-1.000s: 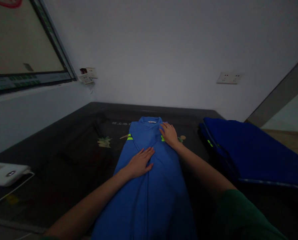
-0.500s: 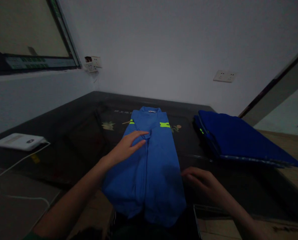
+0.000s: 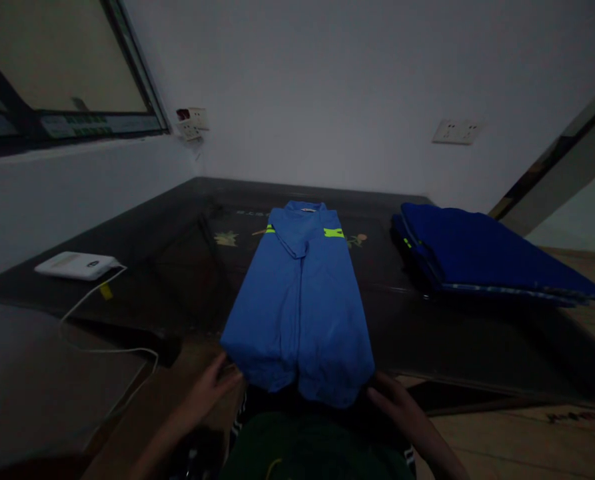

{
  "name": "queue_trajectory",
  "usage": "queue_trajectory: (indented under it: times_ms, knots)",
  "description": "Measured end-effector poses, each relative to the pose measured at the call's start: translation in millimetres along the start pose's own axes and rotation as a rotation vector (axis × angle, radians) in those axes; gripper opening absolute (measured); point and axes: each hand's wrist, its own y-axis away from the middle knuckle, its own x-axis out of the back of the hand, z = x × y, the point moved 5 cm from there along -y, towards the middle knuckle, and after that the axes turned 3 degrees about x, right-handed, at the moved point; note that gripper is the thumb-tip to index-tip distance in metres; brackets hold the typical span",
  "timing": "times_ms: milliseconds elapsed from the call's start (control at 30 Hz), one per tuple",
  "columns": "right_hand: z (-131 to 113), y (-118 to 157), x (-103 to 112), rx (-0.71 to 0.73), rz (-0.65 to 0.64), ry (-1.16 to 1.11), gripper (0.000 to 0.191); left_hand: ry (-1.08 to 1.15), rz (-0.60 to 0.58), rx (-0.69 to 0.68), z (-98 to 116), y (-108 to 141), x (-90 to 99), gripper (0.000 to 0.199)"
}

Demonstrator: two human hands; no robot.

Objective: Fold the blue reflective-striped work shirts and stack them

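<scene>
A light-blue work shirt (image 3: 322,300) with yellow-green bands lies folded lengthwise on the dark table, collar at the far end. Its lower hem hangs over the table's near edge toward my lap. At the hem's left corner is my left hand (image 3: 212,388), thumb and fingers apart, holding nothing that I can see. My right hand (image 3: 394,400) is by the right corner, its thumb apart from the fingers. Both hands are dim and slightly blurred; whether the fingertips touch the cloth I cannot tell.
On the right of the dark table (image 3: 177,247) rests a stack of folded deep-blue clothes (image 3: 482,250), jutting past the edge. A white power bank (image 3: 77,265) with a white cable (image 3: 97,350) sits at left. A wall (image 3: 317,93) stands behind.
My left hand has left the shirt's front and come back to the lower left corner. My right hand has moved nearer to me, to the right corner. The view has shifted slightly.
</scene>
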Motion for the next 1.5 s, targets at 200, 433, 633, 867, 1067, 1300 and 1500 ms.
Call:
queue_trajectory:
  times_ms: [200,433,633,867,1067,1300,1500]
  knots:
    - [-10.4,14.1,-28.8,0.008,0.075,-0.552,0.059,0.216,-0.01,0.091,11.4,20.0,-14.3,0.068]
    - [-46.7,39.9,-39.5,0.049,0.01,-0.793,0.044,0.471,0.059,0.115,27.2,63.0,-7.7,0.099]
    - [-69.7,59.7,-24.7,0.013,0.216,-0.721,0.066,0.218,0.072,0.024,48.6,81.7,3.4,0.046]
    - [-78.6,69.8,28.8,0.179,0.218,-0.209,0.036,-0.048,-0.108,-0.176,67.7,87.0,25.6,0.037]
    - [-109.1,57.1,53.2,0.355,0.168,-0.126,0.028,-0.255,-0.101,-0.469,103.6,77.9,35.7,0.028]
    - [-152.6,45.8,68.3,0.812,0.229,0.066,0.019,-0.271,-0.201,-0.695,124.5,69.1,33.5,0.032]
    - [-165.5,46.9,65.8,0.828,0.113,0.028,0.028,-0.326,0.043,-0.785,148.2,74.1,39.9,0.012]
